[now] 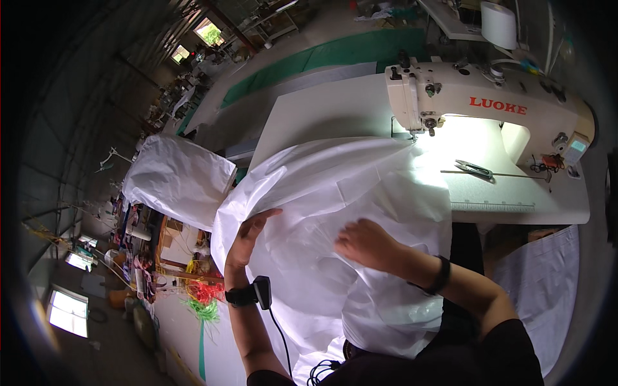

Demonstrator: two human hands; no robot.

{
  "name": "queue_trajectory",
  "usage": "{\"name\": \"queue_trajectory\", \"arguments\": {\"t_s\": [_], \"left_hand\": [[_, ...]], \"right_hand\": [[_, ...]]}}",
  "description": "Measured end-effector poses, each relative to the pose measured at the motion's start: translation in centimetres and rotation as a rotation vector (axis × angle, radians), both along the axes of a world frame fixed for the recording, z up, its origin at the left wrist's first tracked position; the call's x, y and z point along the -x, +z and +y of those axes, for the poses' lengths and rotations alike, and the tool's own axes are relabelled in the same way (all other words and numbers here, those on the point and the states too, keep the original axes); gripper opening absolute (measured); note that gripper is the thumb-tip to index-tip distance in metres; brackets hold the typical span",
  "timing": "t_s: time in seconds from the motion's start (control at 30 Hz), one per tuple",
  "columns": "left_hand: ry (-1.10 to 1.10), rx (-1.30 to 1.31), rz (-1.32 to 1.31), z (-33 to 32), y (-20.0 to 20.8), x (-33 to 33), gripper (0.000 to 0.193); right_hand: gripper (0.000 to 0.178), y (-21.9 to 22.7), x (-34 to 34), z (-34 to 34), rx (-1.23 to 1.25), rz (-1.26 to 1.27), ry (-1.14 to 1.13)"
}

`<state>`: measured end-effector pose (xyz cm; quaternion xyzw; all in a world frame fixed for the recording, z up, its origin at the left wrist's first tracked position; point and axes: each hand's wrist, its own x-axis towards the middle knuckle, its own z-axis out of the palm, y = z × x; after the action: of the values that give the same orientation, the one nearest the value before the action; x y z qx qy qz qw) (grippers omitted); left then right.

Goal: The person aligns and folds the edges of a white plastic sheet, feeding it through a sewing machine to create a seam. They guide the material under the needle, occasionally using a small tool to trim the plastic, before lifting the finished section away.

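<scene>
A large sheet of shiny white material (309, 186) drapes from the sewing machine (489, 103) down over the table edge and my lap. Its far corner lies by the machine's needle, under a bright lamp. On the left part of the sheet rests my left hand (250, 235), open, its fingers stretched out along a fold. My right hand (368, 244) is over the middle of the sheet with its fingers curled closed; what they hold, if anything, is hidden. Thread snips (474, 169) lie on the machine table (322, 112), right of the needle.
A stack of white material (177, 177) sits to the left. Red and green strings (205, 296) hang below it. A white thread cone (499, 26) stands behind the machine. More white sheeting (541, 289) hangs at the right. A black cable (281, 331) runs from my left wrist.
</scene>
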<state>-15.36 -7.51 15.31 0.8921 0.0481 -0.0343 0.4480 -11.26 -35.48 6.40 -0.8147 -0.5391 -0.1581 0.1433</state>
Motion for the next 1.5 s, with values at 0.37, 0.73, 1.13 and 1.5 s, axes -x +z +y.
{"name": "queue_trajectory", "arguments": {"t_s": [0.37, 0.73, 1.13, 1.5], "left_hand": [[0.091, -0.099, -0.17, 1.1, -3.4, -1.3, 0.012], [0.023, -0.02, -0.346, -2.9, 1.4, -0.7, 0.03], [-0.056, -0.947, -0.756, -3.9, 4.4, -3.9, 0.031], [-0.292, -1.185, -0.883, -4.8, 2.9, -4.0, 0.038]], "right_hand": [[0.014, -1.2, 0.5, -7.1, -0.28, 0.382, -0.035], [0.011, -1.1, 2.0, -1.8, -0.269, 0.358, 0.063], [0.006, -3.0, 3.1, -4.5, 0.07, 0.109, 0.038], [0.016, 0.9, -0.9, -1.1, -0.288, -0.145, -0.207]]}}
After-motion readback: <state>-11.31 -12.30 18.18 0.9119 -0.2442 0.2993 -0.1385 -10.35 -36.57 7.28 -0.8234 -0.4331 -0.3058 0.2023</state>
